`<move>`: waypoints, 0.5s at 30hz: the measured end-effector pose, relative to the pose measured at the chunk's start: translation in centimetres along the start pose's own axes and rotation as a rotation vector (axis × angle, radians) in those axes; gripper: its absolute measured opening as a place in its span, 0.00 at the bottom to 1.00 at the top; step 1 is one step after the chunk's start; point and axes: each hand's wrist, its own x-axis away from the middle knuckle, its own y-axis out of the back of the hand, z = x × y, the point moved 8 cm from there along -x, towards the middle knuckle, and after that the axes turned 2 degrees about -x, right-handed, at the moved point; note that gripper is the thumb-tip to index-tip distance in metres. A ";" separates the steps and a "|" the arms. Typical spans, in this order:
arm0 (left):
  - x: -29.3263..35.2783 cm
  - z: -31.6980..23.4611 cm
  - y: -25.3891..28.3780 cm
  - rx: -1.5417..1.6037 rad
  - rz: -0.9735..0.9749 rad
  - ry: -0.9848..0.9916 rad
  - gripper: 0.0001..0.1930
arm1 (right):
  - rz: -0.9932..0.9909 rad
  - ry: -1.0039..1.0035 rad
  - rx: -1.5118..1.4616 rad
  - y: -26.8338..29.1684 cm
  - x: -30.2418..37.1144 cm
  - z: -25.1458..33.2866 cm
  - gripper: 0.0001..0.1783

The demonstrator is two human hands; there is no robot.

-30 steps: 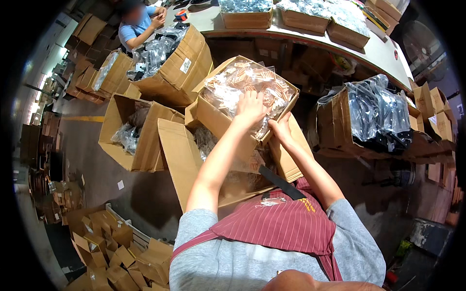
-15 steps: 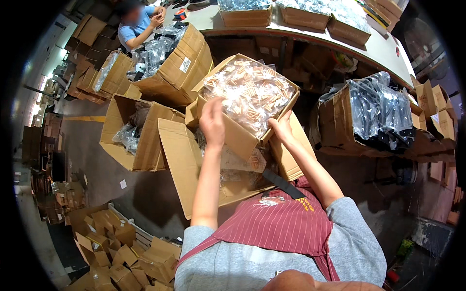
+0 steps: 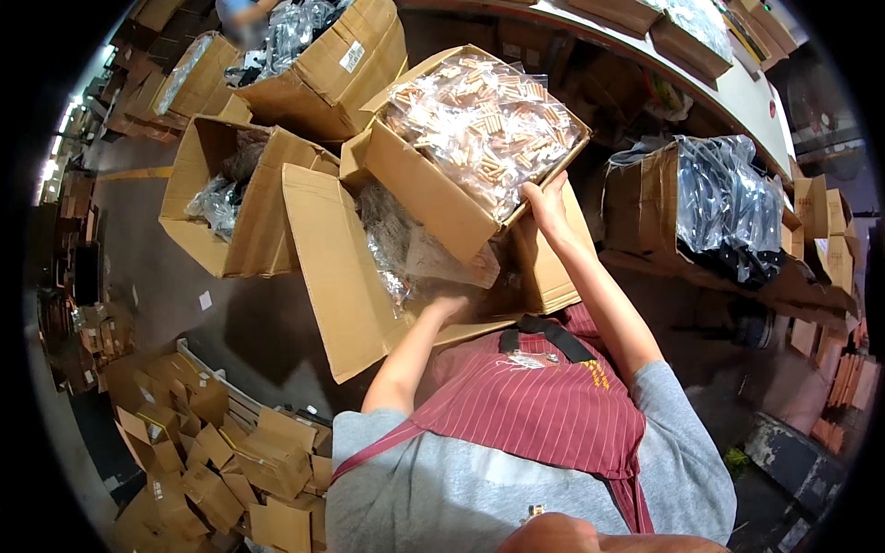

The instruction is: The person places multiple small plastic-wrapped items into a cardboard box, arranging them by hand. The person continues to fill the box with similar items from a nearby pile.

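A cardboard box filled with clear bags of short tan rods that look like wooden dowels sits tilted over a larger open carton. My right hand grips its near right corner, thumb at the rim. Lower down, my left hand reaches into the open carton beside a translucent plastic sheet or bag. Motion blurs that hand, and its fingers cannot be made out. More clear bags with small parts lie inside the carton along its left wall.
Left of the carton stands an open box with plastic bags in it. Behind is a tall carton of wrapped dark parts; a similar carton stands at right. A white table runs across the back. Flattened and empty boxes fill the lower left.
My left hand has left the dowel box's left side and dropped down into the open carton. My right hand keeps its hold on the corner. The view has tipped downward.
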 end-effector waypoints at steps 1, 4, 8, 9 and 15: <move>-0.5 -1.3 0.1 0.032 -0.008 -0.041 0.27 | 0.002 0.026 -0.007 0.0 -0.2 -0.1 0.56; -2.3 -3.8 -0.4 0.057 -0.051 -0.163 0.25 | 0.017 0.053 -0.009 -0.3 -0.4 0.4 0.53; -2.2 -6.0 -2.0 -0.074 -0.154 -0.331 0.23 | 0.035 0.000 0.003 -0.2 -0.2 0.8 0.51; -2.0 -6.6 -2.6 -0.138 -0.183 -0.376 0.22 | 0.036 -0.003 -0.010 -0.4 -0.1 0.6 0.51; -0.7 -10.6 -5.2 -0.427 -0.193 -0.652 0.19 | 0.093 0.025 -0.082 -0.3 -0.5 -1.1 0.50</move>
